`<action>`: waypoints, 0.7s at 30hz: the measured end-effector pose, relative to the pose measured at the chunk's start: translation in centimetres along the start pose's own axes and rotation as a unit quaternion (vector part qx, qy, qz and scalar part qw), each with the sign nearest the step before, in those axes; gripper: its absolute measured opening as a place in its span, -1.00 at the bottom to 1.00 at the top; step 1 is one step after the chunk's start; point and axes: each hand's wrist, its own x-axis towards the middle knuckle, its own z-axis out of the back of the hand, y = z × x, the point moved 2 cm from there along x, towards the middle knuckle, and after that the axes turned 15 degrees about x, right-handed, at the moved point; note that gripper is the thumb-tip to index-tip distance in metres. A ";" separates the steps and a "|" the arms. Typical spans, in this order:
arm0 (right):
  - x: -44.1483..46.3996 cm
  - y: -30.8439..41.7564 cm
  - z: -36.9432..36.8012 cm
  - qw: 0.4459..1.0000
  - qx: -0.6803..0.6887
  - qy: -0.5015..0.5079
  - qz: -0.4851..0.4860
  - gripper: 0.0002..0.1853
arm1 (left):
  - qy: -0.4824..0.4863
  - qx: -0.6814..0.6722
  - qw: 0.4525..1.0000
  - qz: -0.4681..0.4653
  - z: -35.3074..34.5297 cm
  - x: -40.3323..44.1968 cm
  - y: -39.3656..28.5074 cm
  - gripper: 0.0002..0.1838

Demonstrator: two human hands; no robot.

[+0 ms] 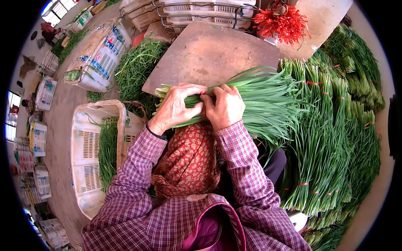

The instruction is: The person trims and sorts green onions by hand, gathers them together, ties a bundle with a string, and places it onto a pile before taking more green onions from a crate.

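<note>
A thick bunch of garlic chives (268,102) lies across my lap at the near edge of a brown board (217,48). Pale stem ends point left and the long green leaves spread to the right. My left hand (178,106) is wrapped round the stem part, thumb on the near side. Close beside it, my right hand (225,104) is closed at the middle of the bunch, fingers curled in. A small bit of red tie (204,92) shows between the two hands; most of it is hidden by the fingers.
Tied chive bundles (322,142) are piled at the right. Red ties (281,23) hang in a cluster behind the board. Loose chives (138,67) lie left of it. A white plastic crate (86,142) stands at my left, with stacked crates (205,10) at the back.
</note>
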 end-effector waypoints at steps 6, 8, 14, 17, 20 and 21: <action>-0.3 0.1 0.0 1.000 0.015 -0.003 -0.001 -0.78 | -0.012 0.022 1.000 -0.011 -0.3 -0.3 -0.6 -0.49; -0.3 0.4 0.1 1.000 -0.004 -0.009 0.012 -0.77 | -0.015 0.025 1.000 -0.009 -0.3 -0.4 -0.7 -0.48; -1.1 1.2 1.3 0.997 -0.060 -0.011 0.040 -0.71 | -0.017 0.015 1.000 -0.017 -0.4 -0.5 -0.5 -0.50; -1.6 1.4 2.2 0.995 -0.072 -0.031 0.060 -0.66 | -0.017 0.013 1.000 -0.015 -0.4 -0.6 -0.4 -0.52; -1.7 1.4 2.2 0.993 -0.075 -0.047 0.074 -0.64 | -0.018 0.007 1.000 -0.018 -0.6 -0.6 -0.4 -0.53; -1.6 1.5 2.0 0.994 -0.068 -0.042 0.078 -0.64 | -0.020 0.008 1.000 -0.017 -0.6 -0.6 -0.4 -0.54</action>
